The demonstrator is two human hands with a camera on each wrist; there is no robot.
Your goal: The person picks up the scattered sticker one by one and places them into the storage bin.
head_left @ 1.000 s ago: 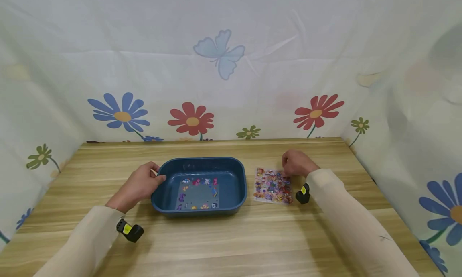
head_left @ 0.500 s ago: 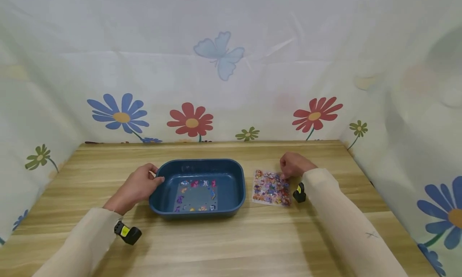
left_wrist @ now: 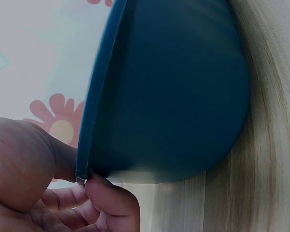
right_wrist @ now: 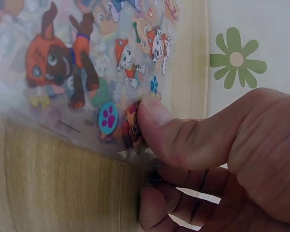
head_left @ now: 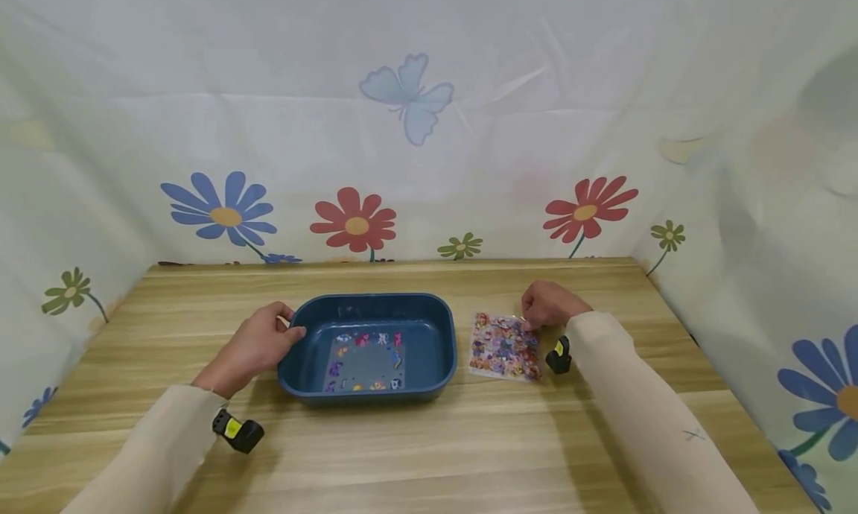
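Note:
My left hand pinches the left rim of a dark blue plastic basin. In the left wrist view, the thumb and a curled finger meet over the lip of the basin. A clear sticker sheet with small pony figures around its border lies on the basin floor. To the basin's right lies a square of clear stickers crowded with colourful cartoon puppies. My right hand holds its far right corner; the right wrist view shows the thumb pressed on the sticker sheet's edge, with the other fingers curled beneath.
Everything stands on a wood-grain table. A white curtain printed with flowers and a butterfly encloses its back and sides. Each sleeve carries a small black wrist camera, the left camera and the right camera.
The head view shifts slightly. Both hands keep their places at the basin rim and the sticker corner, with only small movement in the right fingers.

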